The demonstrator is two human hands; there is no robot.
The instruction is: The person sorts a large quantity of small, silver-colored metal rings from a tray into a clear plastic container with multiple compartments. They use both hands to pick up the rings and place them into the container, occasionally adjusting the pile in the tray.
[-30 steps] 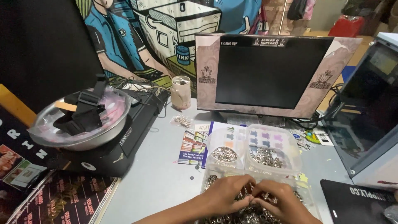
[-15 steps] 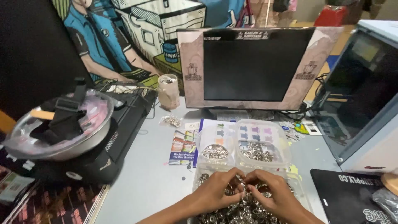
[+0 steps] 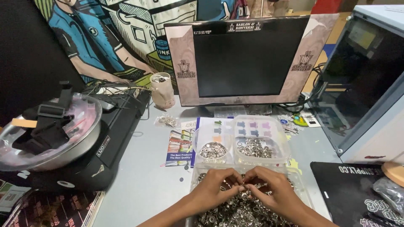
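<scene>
A big pile of small shiny metal rings (image 3: 240, 210) fills a clear plastic tub (image 3: 304, 189) at the near edge of the grey table (image 3: 143, 185). Both hands are down in this pile. The left hand (image 3: 216, 189) and the right hand (image 3: 269, 191) come together in the middle, with their fingertips touching. The fingers of both hands are curled and pinched around something tiny between them. It looks like one of the rings, but it is too small to tell for sure.

Just behind the big tub sit two smaller clear tubs. The one on the left (image 3: 212, 136) has a small heap of rings in it. The one on the right (image 3: 263, 134) has a loose heap of rings too. Both rest on a sheet with little coloured shirt pictures (image 3: 244, 125). A folded paper leaflet (image 3: 179, 147) lies beside them on the left.

Farther back stands a dark computer screen (image 3: 248, 56) with a pale frame. A small pale cup (image 3: 162, 90) stands to its left, and a little clear bag of metal bits (image 3: 168, 122) lies near it. On the far left a clear round bowl (image 3: 80, 138) with black straps in it sits on a black machine (image 3: 105, 155). On the right is a big grey box with a dark window (image 3: 370, 92), and a black mat (image 3: 353, 193) lies in front of it.
</scene>
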